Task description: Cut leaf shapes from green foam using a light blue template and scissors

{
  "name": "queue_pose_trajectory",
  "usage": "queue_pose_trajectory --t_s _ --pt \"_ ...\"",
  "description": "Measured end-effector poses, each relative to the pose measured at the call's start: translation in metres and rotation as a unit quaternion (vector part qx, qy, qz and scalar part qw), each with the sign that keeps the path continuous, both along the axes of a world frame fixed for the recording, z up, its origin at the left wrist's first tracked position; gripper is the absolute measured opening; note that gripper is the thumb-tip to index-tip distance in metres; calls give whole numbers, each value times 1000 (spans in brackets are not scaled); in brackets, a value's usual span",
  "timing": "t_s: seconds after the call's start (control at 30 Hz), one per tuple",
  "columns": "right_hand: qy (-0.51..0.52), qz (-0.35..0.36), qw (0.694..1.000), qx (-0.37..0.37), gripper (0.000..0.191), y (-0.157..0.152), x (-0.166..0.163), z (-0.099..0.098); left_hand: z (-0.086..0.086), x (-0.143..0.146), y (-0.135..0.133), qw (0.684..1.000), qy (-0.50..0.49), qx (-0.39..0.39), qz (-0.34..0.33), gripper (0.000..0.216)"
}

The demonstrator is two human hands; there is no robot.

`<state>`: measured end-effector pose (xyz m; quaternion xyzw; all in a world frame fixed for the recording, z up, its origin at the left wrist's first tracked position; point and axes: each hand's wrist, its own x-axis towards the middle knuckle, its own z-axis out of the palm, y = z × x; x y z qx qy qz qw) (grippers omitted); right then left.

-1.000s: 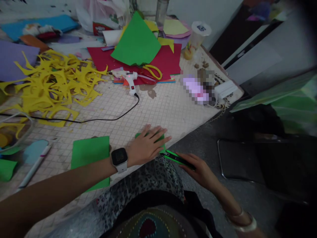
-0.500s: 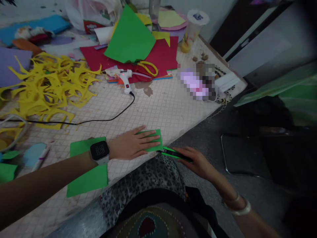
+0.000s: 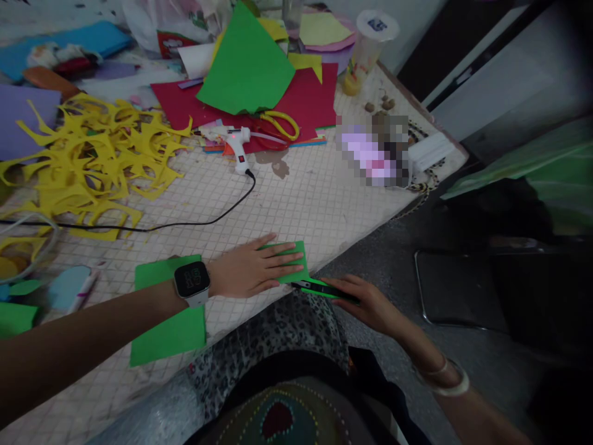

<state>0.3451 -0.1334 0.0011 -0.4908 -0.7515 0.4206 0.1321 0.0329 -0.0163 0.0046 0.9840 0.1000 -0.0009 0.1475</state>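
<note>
My left hand [image 3: 250, 267] lies flat with fingers spread, pressing a small green sheet [image 3: 300, 259] against the table near its front edge. In my right hand [image 3: 370, 303] is a black and green utility knife [image 3: 324, 288], its fingers wrapped round the handle. The knife's tip points left and sits at the near edge of the small sheet, close to my left thumb. Under my left wrist and forearm lies a larger green sheet [image 3: 173, 337], partly hidden by the arm.
A white glue gun [image 3: 239, 151] with a black cord lies mid-table. Yellow cut-out scraps [image 3: 102, 154] are heaped at the left. Behind are red sheets [image 3: 319, 93], a green sheet [image 3: 250, 68] and yellow-handled scissors [image 3: 285, 123]. A clear cup [image 3: 365, 55] stands at the back right.
The knife's tip has moved slightly left along the near edge of the small green sheet. My left hand stays pressed on the sheet; the view has shifted a little.
</note>
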Motion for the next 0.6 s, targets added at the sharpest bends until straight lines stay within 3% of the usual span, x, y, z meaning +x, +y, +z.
queue_pose_trajectory --t_s 0.6 --pt "10 23 1000 14 42 3 -10 -2 1 0 2 1000 15 -24 0 51"
